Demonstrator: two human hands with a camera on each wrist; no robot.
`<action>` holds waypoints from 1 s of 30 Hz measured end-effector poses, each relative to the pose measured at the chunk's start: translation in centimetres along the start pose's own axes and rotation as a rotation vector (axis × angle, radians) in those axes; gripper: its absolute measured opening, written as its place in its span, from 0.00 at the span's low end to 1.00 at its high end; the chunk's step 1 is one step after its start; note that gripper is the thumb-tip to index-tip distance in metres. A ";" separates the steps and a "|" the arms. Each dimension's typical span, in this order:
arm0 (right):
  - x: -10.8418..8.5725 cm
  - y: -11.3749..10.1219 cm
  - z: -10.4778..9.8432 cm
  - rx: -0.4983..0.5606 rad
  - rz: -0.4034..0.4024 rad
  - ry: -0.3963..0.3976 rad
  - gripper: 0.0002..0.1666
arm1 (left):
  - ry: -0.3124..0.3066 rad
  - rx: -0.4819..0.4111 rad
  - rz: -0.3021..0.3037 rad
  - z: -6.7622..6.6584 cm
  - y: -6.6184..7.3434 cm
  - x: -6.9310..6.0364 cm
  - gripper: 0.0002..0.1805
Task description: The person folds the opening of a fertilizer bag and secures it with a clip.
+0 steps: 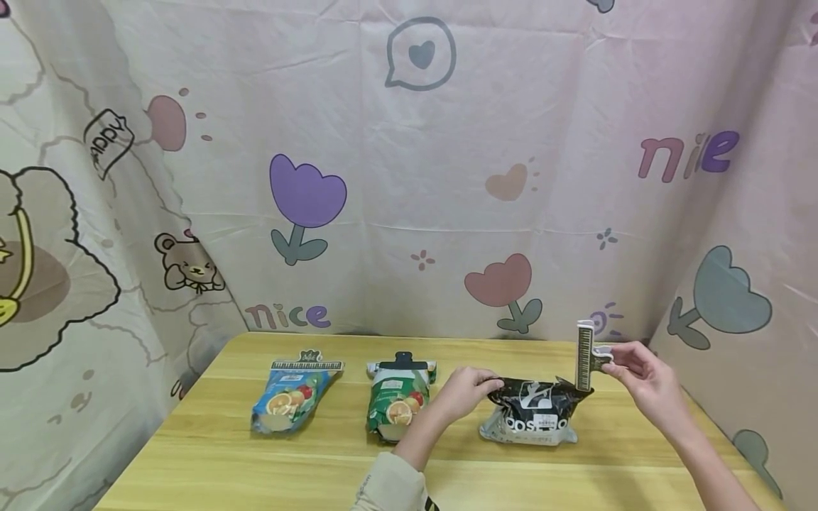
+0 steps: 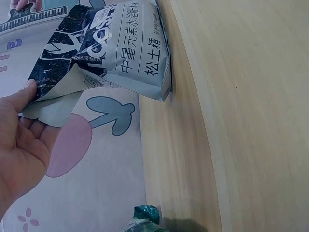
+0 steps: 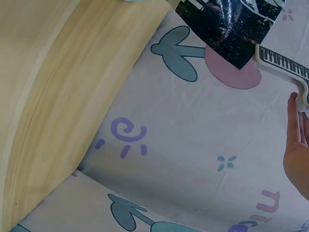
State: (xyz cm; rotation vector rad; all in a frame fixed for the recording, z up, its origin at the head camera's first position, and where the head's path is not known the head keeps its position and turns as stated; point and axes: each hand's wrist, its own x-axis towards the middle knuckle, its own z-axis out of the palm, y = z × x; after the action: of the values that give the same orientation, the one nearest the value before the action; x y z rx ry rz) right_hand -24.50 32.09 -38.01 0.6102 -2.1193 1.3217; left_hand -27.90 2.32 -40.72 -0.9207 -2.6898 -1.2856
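Observation:
A black and white bag (image 1: 537, 411) with printed lettering stands on the table toward the right. My left hand (image 1: 469, 392) pinches its upper left corner between thumb and fingers, plainly seen in the left wrist view, where the bag (image 2: 125, 53) hangs tilted across the top. In my right hand (image 1: 645, 380) is a bag clip (image 1: 584, 355) with a piano-key pattern, gripped by its handle. The clip's long bar stands upright at the bag's upper right corner. In the right wrist view the clip (image 3: 282, 63) meets the bag's dark corner; whether it bites the bag I cannot tell.
A blue fruit-printed bag (image 1: 290, 401) with a piano-key clip (image 1: 308, 364) on top sits at the left. Beside it stands a green fruit-printed bag (image 1: 396, 408) under a black clip (image 1: 402, 362). A patterned curtain (image 1: 409, 213) rises behind the wooden table (image 1: 255, 468).

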 end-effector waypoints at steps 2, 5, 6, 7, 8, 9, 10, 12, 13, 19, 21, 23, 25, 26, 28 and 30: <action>0.2 -0.1 0.1 -0.041 -0.024 -0.012 0.11 | -0.001 0.000 -0.006 0.0 0.0 0.0 0.14; 0.6 -3.0 0.7 -0.199 -0.040 -0.023 0.13 | -0.002 0.001 -0.011 -0.1 0.1 0.1 0.14; 0.6 -3.1 0.8 -0.224 -0.048 -0.040 0.14 | -0.003 0.001 -0.010 -0.1 0.1 0.1 0.14; 0.7 -3.1 0.9 -0.240 -0.055 -0.058 0.15 | -0.003 0.000 -0.010 -0.1 0.1 0.1 0.14; 0.7 -3.1 1.0 -0.253 -0.068 -0.075 0.15 | -0.003 -0.001 -0.009 -0.1 0.1 0.1 0.13; 0.7 -3.1 1.2 -0.275 -0.081 -0.091 0.16 | -0.004 -0.001 -0.009 -0.1 0.1 0.1 0.13; 0.8 -3.0 1.3 -0.294 -0.093 -0.107 0.16 | -0.005 -0.003 -0.008 -0.1 0.1 0.1 0.13; 0.9 -2.9 1.6 -0.330 -0.124 -0.140 0.17 | -0.007 -0.007 -0.010 0.0 0.1 0.2 0.13; 0.9 -2.9 1.8 -0.352 -0.140 -0.153 0.17 | -0.008 -0.009 -0.012 -0.1 0.1 0.2 0.13; 1.7 -3.7 2.6 -0.457 -0.208 -0.263 0.17 | -0.014 -0.006 -0.018 -0.1 0.2 0.3 0.12; 2.0 -3.9 2.8 -0.466 -0.230 -0.306 0.17 | -0.016 0.000 -0.013 -0.1 0.2 0.3 0.12; 2.2 -4.1 3.1 -0.477 -0.258 -0.340 0.17 | -0.022 -0.001 -0.010 -0.1 0.2 0.3 0.12; 2.4 -4.3 3.3 -0.487 -0.255 -0.376 0.17 | -0.025 -0.001 -0.004 0.0 0.2 0.3 0.12; 2.5 -4.5 3.4 -0.496 -0.252 -0.392 0.17 | -0.025 0.001 -0.001 0.0 0.2 0.3 0.11; 2.7 -4.7 3.5 -0.512 -0.234 -0.422 0.16 | -0.028 -0.002 -0.001 0.0 0.2 0.3 0.11; 2.8 -4.9 3.7 -0.527 -0.215 -0.448 0.16 | -0.031 -0.003 -0.001 -0.1 0.2 0.3 0.11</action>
State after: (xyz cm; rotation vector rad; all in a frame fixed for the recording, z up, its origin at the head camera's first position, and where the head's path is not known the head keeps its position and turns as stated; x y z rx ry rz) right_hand -24.28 26.51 -34.26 0.9270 -2.5275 0.4979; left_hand -28.05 2.48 -40.50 -0.9473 -2.7122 -1.2869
